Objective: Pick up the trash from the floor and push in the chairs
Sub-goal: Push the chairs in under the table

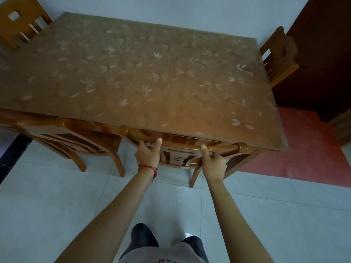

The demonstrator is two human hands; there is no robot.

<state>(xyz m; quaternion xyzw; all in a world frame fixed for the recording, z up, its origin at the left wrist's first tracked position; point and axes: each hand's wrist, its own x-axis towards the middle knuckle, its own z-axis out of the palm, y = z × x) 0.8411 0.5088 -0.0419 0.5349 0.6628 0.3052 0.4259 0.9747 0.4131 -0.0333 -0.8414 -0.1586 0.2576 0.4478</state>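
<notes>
A wooden chair [182,147] stands at the near side of the table [133,76], its curved top rail tucked against the table's edge. My left hand [148,154] grips the left part of that rail, thumb up; a red string bracelet is on the wrist. My right hand [213,161] grips the rail's right part. The chair's seat is hidden under the table. No trash shows on the visible floor.
A second chair [76,141] is pushed in to the left. Another chair [20,21] stands at the far left corner, one more [279,56] at the right end. A red mat [307,149] lies right; a dark wooden door [322,54] beyond.
</notes>
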